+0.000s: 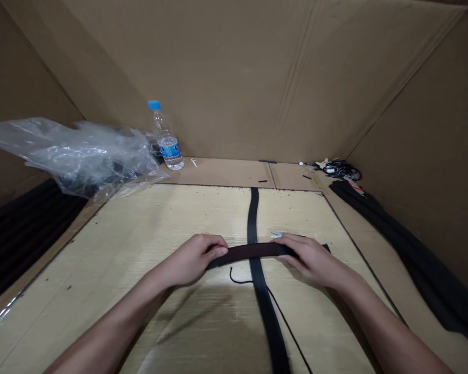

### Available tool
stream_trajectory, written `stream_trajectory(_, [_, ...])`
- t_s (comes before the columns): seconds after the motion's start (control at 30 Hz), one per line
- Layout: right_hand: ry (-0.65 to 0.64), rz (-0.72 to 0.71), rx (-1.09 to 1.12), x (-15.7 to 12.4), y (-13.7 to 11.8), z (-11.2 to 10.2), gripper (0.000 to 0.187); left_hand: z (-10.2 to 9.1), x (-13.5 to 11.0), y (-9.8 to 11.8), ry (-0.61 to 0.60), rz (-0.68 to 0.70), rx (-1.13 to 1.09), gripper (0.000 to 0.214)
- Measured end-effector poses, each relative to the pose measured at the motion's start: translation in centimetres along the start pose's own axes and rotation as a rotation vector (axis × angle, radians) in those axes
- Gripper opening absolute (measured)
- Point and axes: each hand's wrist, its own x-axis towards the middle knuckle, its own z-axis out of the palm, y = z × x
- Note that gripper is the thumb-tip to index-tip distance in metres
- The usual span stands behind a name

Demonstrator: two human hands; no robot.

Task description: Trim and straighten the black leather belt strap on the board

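Between my two hands a dark strap [253, 252] is stretched crosswise, lying over or just above a second, longer black strap [265, 296] that runs front to back on the board. My left hand [203, 254] pinches its left end between thumb and fingers. Its right part is gripped by my right hand [302, 254], with a short dark end showing past the knuckles. Beside the right fingertips lies a metal tool tip [276, 235], the rest of it hidden by the hand. A thin black cord [288, 322] passes beneath the long strap, its curled end to the left.
A water bottle [170, 148] with a blue cap stands at the back left, beside crumpled clear plastic [89, 153]. Black fabric [405, 249] lies along the right edge, near tangled cords [341, 170]. Cardboard walls [226, 78] enclose the pale board [140, 234].
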Motion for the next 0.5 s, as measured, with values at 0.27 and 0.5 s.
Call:
stream_trajectory(0.27, [-0.029,0.055,0.087,0.1,-1.1,0.1,0.035,1.5,-0.3,0.2,0.042,0.122,0.234,0.021])
stream_trajectory(0.5, [-0.071,0.131,0.246,0.2,-3.2,0.0,0.024,1.3,-0.5,0.2,0.024,0.299,0.447,0.026])
